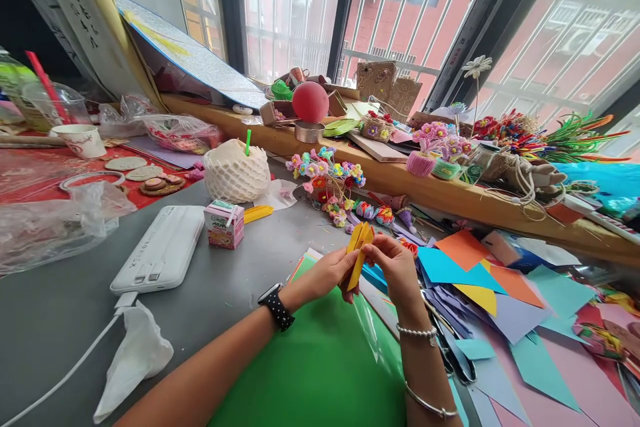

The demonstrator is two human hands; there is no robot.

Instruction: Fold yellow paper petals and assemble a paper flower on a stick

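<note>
Between my two hands is a folded piece of yellow paper [358,255], held up above a glossy green sheet [310,360]. My left hand [334,273] is closed around the lower left side of the paper, with part of its fingers hidden behind it. From the right, my right hand [393,260] pinches the paper's edge between thumb and fingers. Another yellow folded strip [259,213] lies on the grey table beside a small pink drink carton [224,224].
Coloured paper pieces [520,307] and scissors [463,363] lie to the right. A white power bank [159,250] with a cable and a crumpled tissue [134,357] are on the left. Behind stand a netted coconut [237,171], paper flowers [325,177] and a cluttered wooden ledge [450,203].
</note>
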